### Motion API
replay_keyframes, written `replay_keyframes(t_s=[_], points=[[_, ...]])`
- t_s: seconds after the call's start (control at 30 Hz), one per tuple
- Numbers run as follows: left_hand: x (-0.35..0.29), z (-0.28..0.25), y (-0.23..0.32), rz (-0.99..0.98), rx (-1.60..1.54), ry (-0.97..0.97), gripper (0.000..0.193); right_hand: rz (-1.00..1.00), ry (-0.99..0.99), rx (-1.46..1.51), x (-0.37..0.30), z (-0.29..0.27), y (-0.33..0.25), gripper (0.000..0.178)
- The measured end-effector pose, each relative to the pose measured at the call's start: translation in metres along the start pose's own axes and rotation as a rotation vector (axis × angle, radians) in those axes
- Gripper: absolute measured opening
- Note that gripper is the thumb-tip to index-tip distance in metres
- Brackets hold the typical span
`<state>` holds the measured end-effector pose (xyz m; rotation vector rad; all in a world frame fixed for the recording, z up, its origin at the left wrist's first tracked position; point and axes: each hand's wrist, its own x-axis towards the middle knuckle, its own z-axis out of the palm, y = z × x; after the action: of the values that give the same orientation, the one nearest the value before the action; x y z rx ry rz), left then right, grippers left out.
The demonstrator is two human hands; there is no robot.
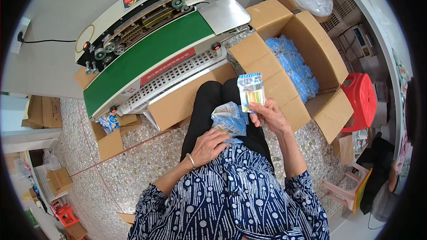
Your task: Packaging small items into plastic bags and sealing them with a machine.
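Raised over my right thigh, a small flat packet [251, 88] with blue striped ends is pinched between the thumb and fingers of my right hand [271, 116]. Several more clear-and-blue packets [229, 116] lie in a loose bunch on my lap. My left hand [208, 146] curls over the near side of that bunch, its fingertips partly hidden among the packets. To my right, an open cardboard box [331, 46] holds a heap of similar blue packets [293, 69].
Ahead stands a band sealing machine with a green conveyor belt [153, 46] and a metal end plate [224, 15]. A red stool [359, 102] is beyond the box. A small carton [109, 144] with colourful packets sits below the belt's left end. A white perforated crate [173, 80] is under the machine.
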<state>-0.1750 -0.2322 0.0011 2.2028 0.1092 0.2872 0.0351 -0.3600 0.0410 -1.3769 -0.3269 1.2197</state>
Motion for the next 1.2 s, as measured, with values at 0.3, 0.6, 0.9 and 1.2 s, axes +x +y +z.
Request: replay_keyframes(t_s=[0.3,0.6,0.9,1.2], points=[[0.027,-0.042,0.0,-0.396,-0.61,0.242,0.016,-0.048,-0.008,-0.006,0.017,0.007,-0.027,0.024],[0.047,-0.064,-0.001,-0.416,-0.958,0.495,0.014,-0.048,-0.164,-0.091,0.138,0.026,-0.081,0.017],[0.033,-0.064,-0.034,-0.55,-1.048,0.636,0.015,0.019,-0.19,0.028,0.286,0.023,-0.127,0.017],[0.034,-0.06,-0.056,-0.626,-1.055,0.64,0.014,0.037,-0.184,0.086,0.334,0.031,-0.135,0.015]])
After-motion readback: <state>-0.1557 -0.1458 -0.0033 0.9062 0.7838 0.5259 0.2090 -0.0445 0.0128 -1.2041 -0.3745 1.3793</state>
